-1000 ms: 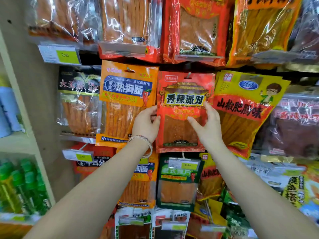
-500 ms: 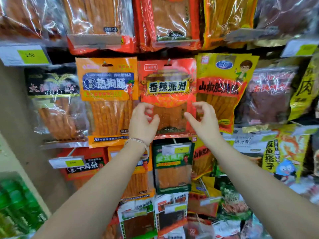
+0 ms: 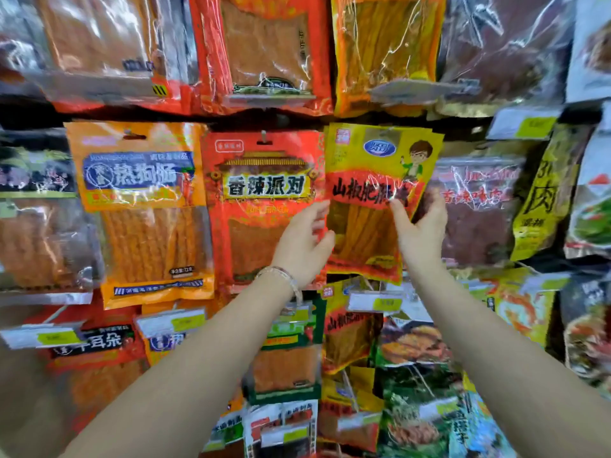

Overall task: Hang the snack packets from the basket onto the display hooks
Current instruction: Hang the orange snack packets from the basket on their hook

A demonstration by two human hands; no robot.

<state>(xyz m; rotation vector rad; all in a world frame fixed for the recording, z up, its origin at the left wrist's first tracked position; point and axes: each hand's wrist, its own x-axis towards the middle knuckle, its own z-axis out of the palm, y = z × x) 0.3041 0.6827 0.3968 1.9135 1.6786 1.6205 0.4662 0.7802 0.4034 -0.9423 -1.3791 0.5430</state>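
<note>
where the middle row of the display hangs: yellow packet, tilted, its left edge over the red packet, with a dark clear-fronted packet on its right. right hand: thumb on the front, fingers behind the right edge, pinching the yellow packet. left hand: fingers loosely curled at the packet's left edge; whether they grasp it cannot be told. bracelet on left wrist. orange packet left of the red one.
</note>
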